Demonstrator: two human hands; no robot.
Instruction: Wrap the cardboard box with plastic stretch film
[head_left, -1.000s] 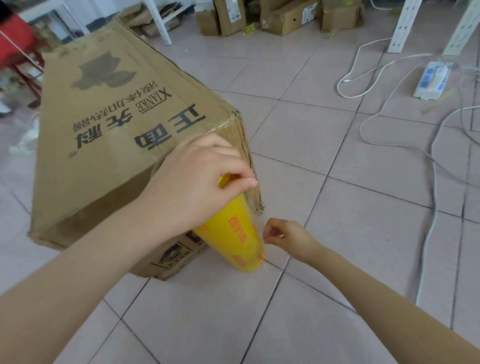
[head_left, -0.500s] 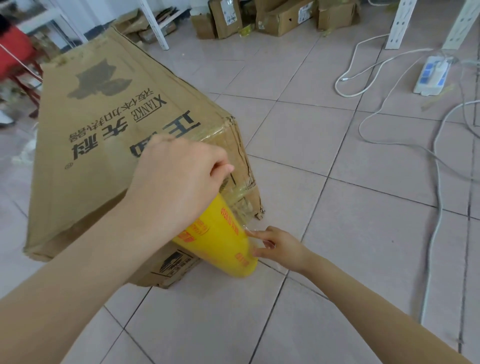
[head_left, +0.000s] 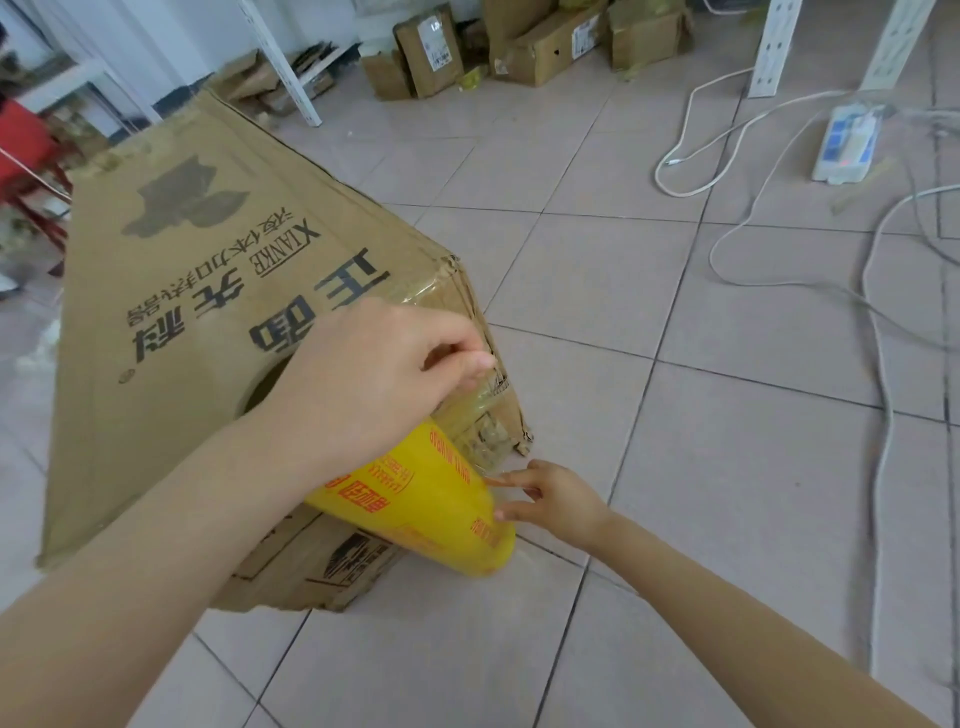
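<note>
We are looking down at a large cardboard box (head_left: 208, 312) lying on the tiled floor (head_left: 675, 467). Its broad top face carries dark printed characters and the word "XIANKE". The lower edge nearest us is torn and ragged.

At the box's near right corner we hold a yellow roll of stretch film (head_left: 431, 499) with red print on it. It is tilted, its upper end leaning against the box and its lower end toward us, low near the floor. Our left hand (head_left: 374, 384) grips the upper end from above, fingers curled round it, the knuckles close to the corner edge of the box.

Our right hand (head_left: 556, 499) reaches in low from the right with its fingers stretched out. The fingertips (head_left: 501, 514) touch the lower part of the roll. It presses rather than clasps.

A glossy sheet of clear film (head_left: 478, 410) lies wrinkled over the box's right corner just above the roll.

Farther back stand several smaller cardboard boxes (head_left: 545, 47). A white power strip (head_left: 847, 145) lies on the floor to the right, well apart from the box, and a red stool (head_left: 21, 150) shows at the left edge.
</note>
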